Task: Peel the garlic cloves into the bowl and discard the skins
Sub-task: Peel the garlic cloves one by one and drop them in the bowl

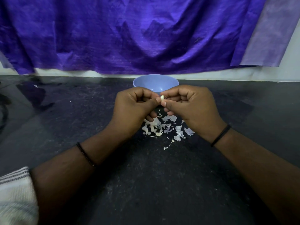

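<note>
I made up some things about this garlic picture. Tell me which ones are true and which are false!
1. Both hands pinch one garlic clove between them. True: the left hand and the right hand both hold it.
2. The bowl is red. False: it is light blue.
3. The garlic skins lie on the dark counter, below the hands. True.
4. The bowl sits nearer to the person than the hands. False: it stands beyond the hands, by the purple cloth.
5. Only one wrist wears a band. False: both wrists wear a dark band.
</note>
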